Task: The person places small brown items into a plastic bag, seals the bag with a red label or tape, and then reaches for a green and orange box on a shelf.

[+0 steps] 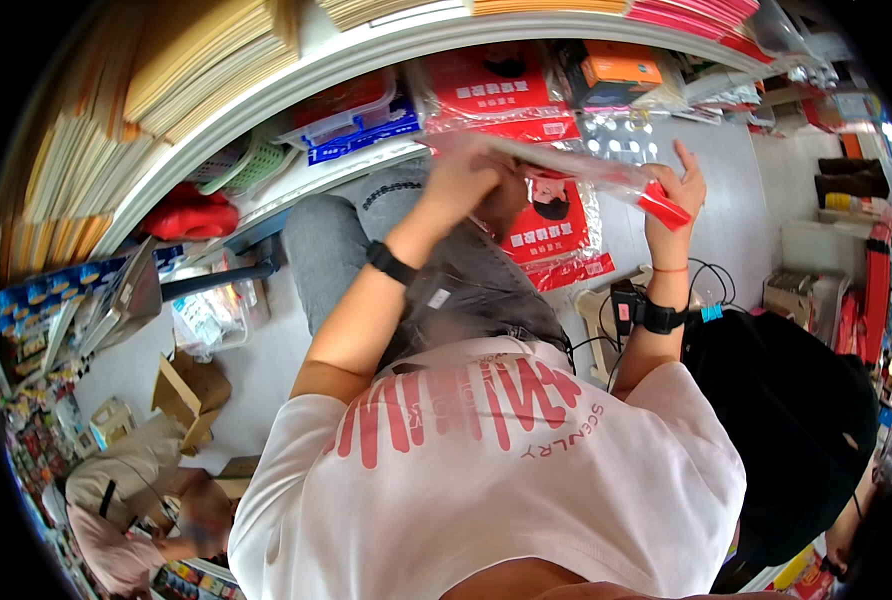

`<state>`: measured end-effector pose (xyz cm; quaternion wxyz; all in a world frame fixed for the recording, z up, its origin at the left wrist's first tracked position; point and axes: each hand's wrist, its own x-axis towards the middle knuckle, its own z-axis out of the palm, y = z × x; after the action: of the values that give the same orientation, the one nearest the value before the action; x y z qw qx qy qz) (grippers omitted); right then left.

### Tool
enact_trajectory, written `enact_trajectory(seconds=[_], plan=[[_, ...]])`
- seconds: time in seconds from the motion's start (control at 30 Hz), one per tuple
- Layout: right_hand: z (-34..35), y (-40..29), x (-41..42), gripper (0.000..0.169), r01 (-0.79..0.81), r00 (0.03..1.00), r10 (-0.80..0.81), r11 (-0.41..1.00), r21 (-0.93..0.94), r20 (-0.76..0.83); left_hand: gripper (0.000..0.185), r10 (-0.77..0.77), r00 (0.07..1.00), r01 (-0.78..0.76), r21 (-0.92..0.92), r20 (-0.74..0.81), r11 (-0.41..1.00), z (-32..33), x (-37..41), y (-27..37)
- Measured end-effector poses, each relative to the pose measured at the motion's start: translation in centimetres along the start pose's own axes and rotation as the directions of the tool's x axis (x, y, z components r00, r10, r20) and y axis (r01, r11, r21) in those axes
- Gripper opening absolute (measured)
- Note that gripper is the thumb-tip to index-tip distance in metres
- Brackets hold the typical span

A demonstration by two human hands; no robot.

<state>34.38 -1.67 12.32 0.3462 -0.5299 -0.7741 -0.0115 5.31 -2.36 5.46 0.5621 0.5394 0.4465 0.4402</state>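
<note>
A clear plastic packet with a red end strip, blurred and slanting, spans between my hands. My right hand grips its right end near the red strip, some fingers extended. My left hand is at the packet's left part, blurred, so its grip is unclear. Just beyond and below the packet, a red printed plastic packet lies partly hidden by it. Another similar red packet rests on the low shelf in front of me.
Stacked envelopes fill the upper shelf. The low shelf holds a clear plastic tray, a green basket and an orange box. A cardboard box stands lower left, near another person. A person in black is close at right.
</note>
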Motion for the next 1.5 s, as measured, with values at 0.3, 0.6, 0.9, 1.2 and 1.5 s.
enact_trajectory(seconds=[0.3, 0.6, 0.9, 1.2, 1.5], plan=[[1.9, 2.2, -0.6, 0.019, -0.063, 0.982, 0.089, 0.986, 0.153, -0.169, 0.034, 0.059, 0.94, -0.021, 0.116, -0.337, 0.993, -1.0, -0.1, 2.8], [1.6, -4.3, 3.2, 0.085, -0.484, 0.831, 0.005, 0.498, 0.72, 0.556, 0.045, 0.387, 0.888, -0.254, 0.44, -0.246, 0.861, 3.0, 1.0, 2.8], [3.4, -3.1, 2.2, 0.057, -0.24, 0.956, 0.009, 0.601, 0.762, 0.294, 0.04, 0.22, 0.968, -0.234, 0.122, 0.118, 0.965, 3.8, -0.9, 4.3], [-0.1, -5.3, 2.7, 0.021, -0.344, 0.938, 0.164, 0.533, 0.773, 0.304, 0.035, 0.398, 0.906, -0.308, 0.421, -0.145, 0.853, 4.2, 0.5, -0.7], [-1.3, 0.0, 2.6, 0.033, 0.14, 0.983, -0.131, 0.988, 0.071, -0.127, 0.035, 0.15, 0.924, -0.239, 0.225, 0.352, 0.945, 3.6, -0.3, -2.6]])
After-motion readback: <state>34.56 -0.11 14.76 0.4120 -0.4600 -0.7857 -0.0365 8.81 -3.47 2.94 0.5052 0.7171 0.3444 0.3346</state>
